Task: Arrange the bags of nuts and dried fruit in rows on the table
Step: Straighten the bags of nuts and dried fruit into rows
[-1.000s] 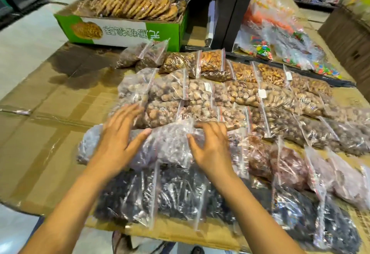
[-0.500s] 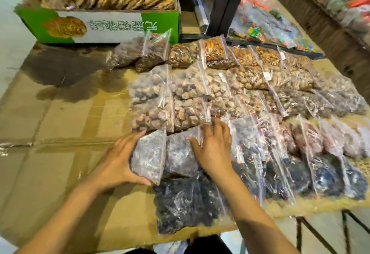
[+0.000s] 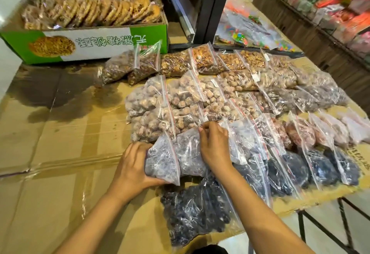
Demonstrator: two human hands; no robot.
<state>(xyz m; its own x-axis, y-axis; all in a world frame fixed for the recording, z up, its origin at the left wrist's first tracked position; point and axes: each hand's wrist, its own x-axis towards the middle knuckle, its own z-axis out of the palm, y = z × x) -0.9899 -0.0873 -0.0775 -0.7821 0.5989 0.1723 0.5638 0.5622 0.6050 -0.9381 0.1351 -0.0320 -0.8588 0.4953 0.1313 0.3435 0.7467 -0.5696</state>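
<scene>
The table (image 3: 60, 173), topped with taped cardboard, carries overlapping rows of clear zip bags. The left hand (image 3: 130, 170) cups the left edge of a greyish fruit bag (image 3: 163, 161) at the left end of the 4th row from the far edge, fingers curled around its side. The right hand (image 3: 215, 147) lies on the neighbouring bag (image 3: 190, 153) at 3 o'clock of the 1st, fingertips pinching plastic near its zip strip. A dark fruit bag (image 3: 200, 209) lies alone at 6 o'clock, just below the 2. These bags likely handle soft and lumpy, moderately heavy, with slick film; gripping the filled body from the sides seems safer than pulling the thin top, which could slip or open.
</scene>
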